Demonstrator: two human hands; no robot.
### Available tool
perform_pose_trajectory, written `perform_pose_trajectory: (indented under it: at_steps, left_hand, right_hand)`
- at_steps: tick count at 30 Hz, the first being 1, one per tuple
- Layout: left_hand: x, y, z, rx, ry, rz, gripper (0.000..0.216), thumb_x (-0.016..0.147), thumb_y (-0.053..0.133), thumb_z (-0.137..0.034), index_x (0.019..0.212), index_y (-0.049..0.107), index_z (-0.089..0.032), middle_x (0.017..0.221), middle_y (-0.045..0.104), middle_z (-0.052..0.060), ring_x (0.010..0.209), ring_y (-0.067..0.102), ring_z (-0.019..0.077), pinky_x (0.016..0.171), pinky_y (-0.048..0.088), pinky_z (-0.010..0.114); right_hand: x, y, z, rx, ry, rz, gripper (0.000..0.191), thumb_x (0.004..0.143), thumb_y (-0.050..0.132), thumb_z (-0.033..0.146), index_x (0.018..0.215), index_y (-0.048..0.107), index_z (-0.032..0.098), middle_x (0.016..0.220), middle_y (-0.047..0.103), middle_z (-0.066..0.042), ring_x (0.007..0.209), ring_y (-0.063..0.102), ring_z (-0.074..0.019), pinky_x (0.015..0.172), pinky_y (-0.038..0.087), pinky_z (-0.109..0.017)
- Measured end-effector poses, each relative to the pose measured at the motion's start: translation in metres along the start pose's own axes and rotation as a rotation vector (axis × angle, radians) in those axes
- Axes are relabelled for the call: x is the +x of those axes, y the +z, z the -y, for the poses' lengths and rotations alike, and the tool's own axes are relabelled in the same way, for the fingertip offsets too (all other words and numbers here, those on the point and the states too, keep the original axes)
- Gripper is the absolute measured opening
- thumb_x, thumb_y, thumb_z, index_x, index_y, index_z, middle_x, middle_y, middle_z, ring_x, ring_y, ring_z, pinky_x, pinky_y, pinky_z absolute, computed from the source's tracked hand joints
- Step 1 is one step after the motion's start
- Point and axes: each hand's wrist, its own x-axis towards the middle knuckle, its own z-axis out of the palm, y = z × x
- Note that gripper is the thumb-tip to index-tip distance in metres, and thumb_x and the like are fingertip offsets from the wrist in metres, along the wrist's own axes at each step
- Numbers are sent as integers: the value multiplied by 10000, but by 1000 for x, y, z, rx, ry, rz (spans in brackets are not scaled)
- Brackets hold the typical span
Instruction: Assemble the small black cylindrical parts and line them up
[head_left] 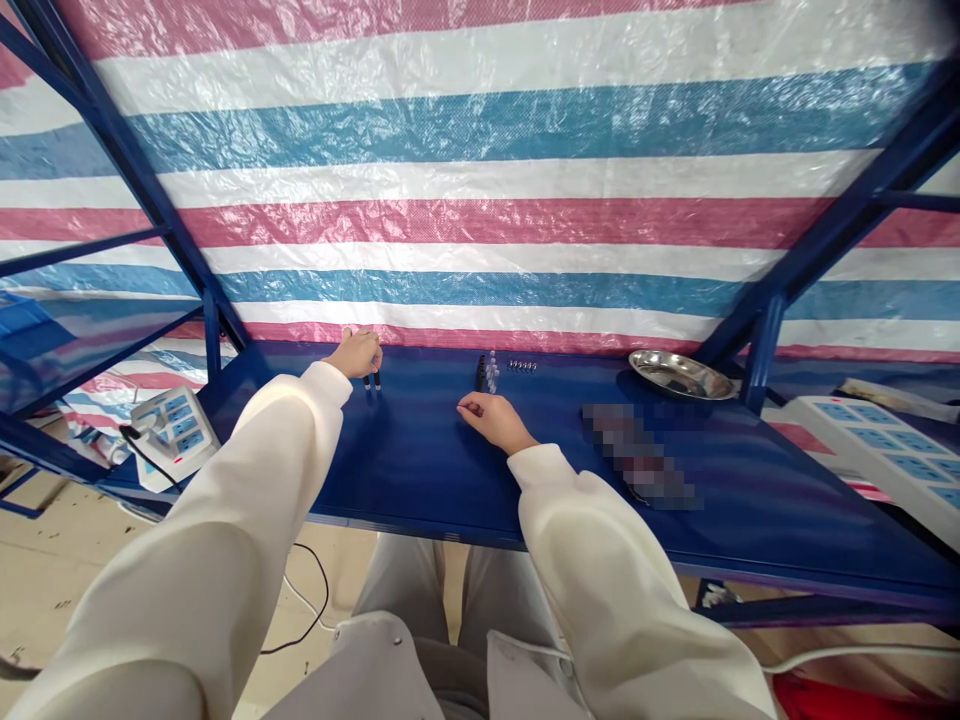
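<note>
At left on the blue metal table [420, 460], the left hand [358, 354] is over two slim black cylinders with pale tips [367, 381], just below its fingers, long axes pointing toward the near edge; whether it grips them is hidden. Centrally, small black pieces [480, 375] and clear plastic pieces [492, 371] form rows just beyond the right hand [491, 418], the nearer hand. Its fingers are bunched narrow; any content is indiscernible. Rightward: small dark-and-silver pieces [523, 366], a pixelated, unidentifiable dark object [637, 455], an oval silver metal tray [681, 376].
</note>
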Motion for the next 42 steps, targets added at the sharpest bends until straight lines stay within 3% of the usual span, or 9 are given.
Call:
perform_pose_trajectory:
  at_steps: [36,42]
  left_hand:
    - [-1,4,9,-30,-27,3,94,678,601,-185,717,684,-165,972,592,108,1050,443,298,906,284,458]
    - [-1,4,11,-22,-27,1,104,680,610,-220,730,683,-167,968,593,106,1036,448,292,901,304,458]
  right_hand:
    - [0,-2,1,1,11,-7,156,797,537,284,806,668,200,691,649,-13,607,551,-126,596,406,-234]
    - [-2,-9,2,-56,64,-105,160,795,546,314,799,672,214,672,655,-11,613,572,-139,585,393,-238]
